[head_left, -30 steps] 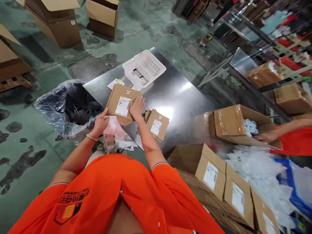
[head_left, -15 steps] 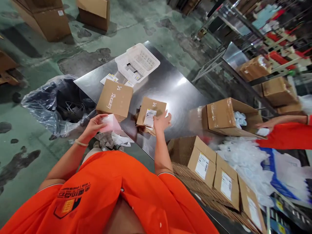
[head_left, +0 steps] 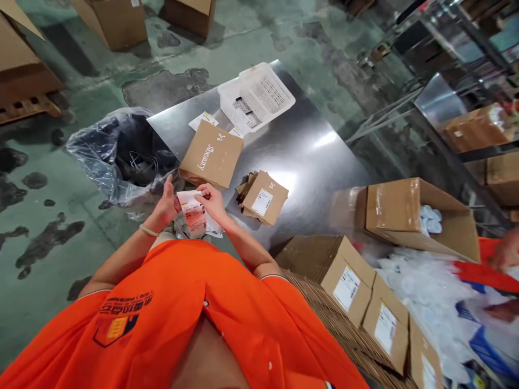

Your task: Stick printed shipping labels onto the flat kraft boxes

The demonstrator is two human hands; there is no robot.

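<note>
Between my two hands, in front of my shirt, is a sheet of printed shipping labels (head_left: pixel 193 213), white with a reddish tint lower down. My left hand (head_left: pixel 167 201) grips it at the left edge, some fingers hidden behind. My right hand (head_left: pixel 213 202) pinches its upper right part. Just beyond the hands, a stack of flat cardboard cartons (head_left: pixel 213 154) printed with white lettering lies at the table's edge. Right of it sits a smaller, uneven pile of flat cartons (head_left: pixel 273 192), the top one bearing a white label (head_left: pixel 262 201).
A white perforated basket (head_left: pixel 259 94) stands at the far end of the metal table (head_left: pixel 312 146). A plastic-lined bin (head_left: pixel 95 154) is at left. On the right are rows of labelled folded cartons (head_left: pixel 352 275), an open box (head_left: pixel 393 205) and a co-worker's hand (head_left: pixel 506 251).
My right hand has left the smaller carton pile, where a label now lies on the top carton, and has come to the label sheet in my left hand. The view has shifted.
</note>
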